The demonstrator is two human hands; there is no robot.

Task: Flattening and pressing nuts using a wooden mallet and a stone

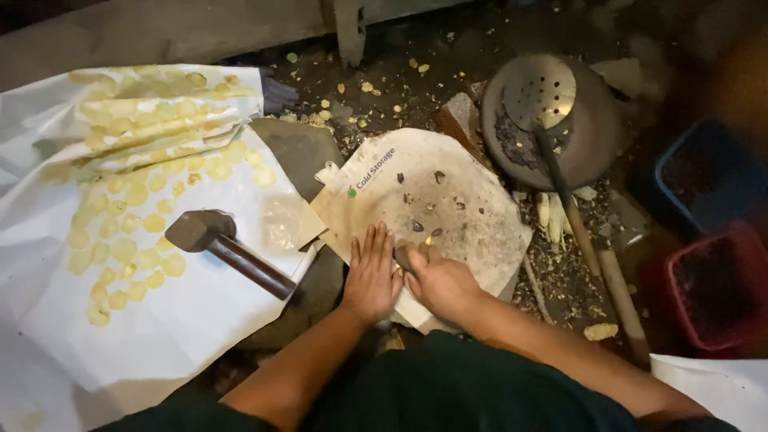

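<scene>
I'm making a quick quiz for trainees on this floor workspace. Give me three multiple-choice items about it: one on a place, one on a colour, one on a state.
1. Where does the hammer lie?
A. On the white sheet, to the left of the hands
B. Inside the red bin
C. On the perforated ladle

2. What colour are the flat round pieces spread on the white sheet?
A. Blue
B. Pale yellow
C. Black

3. How is the left hand?
A. Gripping the hammer
B. Raised in the air
C. Pressed flat, fingers spread, on the worn paper-covered slab

Answers: 1 A, the hammer's head and handle rest on the sheet left of both hands. 2 B, the discs show pale yellow against the white. 3 C, the palm lies open on the slab beside the right hand, which closes around something small.
</scene>
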